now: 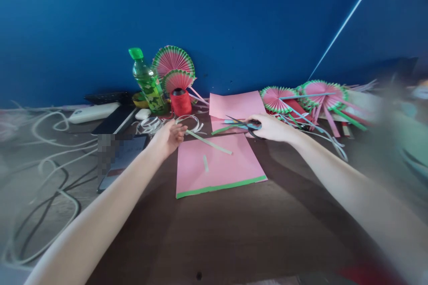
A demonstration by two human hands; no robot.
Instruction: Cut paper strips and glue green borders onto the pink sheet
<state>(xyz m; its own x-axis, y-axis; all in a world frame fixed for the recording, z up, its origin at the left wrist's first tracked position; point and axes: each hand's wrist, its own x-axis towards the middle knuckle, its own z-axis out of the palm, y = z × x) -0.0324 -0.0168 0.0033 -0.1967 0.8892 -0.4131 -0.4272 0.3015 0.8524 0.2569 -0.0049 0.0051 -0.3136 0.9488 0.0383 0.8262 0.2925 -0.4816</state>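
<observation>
The strip (214, 144) slants over the sheet (224, 167), one end pinched in the curled grip of the left hand (172, 137); gripping only the end seems meant to leave its length free. Whether the far end touches the sheet, I cannot tell. The sheet lies flat on the counter (214, 236), green edge on the near side, a short offcut (205, 163) on it. The right hand (267, 128) has its grip closed around the handles of the scissors (238, 123), blades parted and pointing left, apparently to face the space between the hands. Behind, a back sheet (237, 105) tilts up, perhaps propped by the wall (234, 22). The spool (181, 103) and bottle (147, 82) stand upright beyond the left hand, probably within easy reach; fans (277, 98) lie at the right, likely put aside to free the middle.
</observation>
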